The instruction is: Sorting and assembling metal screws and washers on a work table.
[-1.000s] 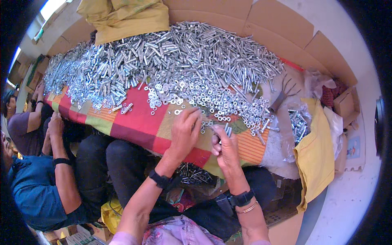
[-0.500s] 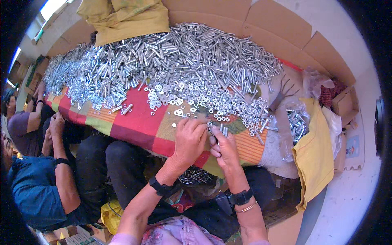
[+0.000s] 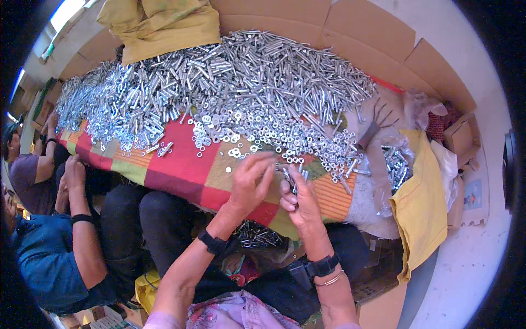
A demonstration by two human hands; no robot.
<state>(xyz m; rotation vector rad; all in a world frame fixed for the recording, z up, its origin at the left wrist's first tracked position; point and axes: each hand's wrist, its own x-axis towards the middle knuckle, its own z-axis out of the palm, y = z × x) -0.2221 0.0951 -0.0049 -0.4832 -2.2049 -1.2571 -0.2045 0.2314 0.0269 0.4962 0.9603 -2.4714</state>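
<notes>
Looks down on a checked blanket [image 3: 186,159], backed at twelve o'clock by brown cardboard [image 3: 274,15] and heaped along its far side with a long pile of bolts [image 3: 263,66]. Thins toward six o'clock into loose nuts [image 3: 318,145], with flat washers [image 3: 205,129] at nine o'clock from those. Grips a bunch of bolts [image 3: 286,176] in the right hand [image 3: 302,200], with the thumb laid over them and the other fingers curled in beneath. Holds the left hand [image 3: 249,181] just beside, at ten o'clock from the right, with fingers half bent and tips close to the bunch; too blurred to tell of any small piece pinched there. Has both forearms extended from six o'clock, slanting the left toward one and tipping the right toward eleven, with palms turned inward to each other. Wears a black wristband [image 3: 213,242] on the left and a bangle [image 3: 331,279] on the right. Offers, at two o'clock from the right hand, a clear bag [image 3: 397,170] of more bolts beside a yellow cloth [image 3: 422,219].
</notes>
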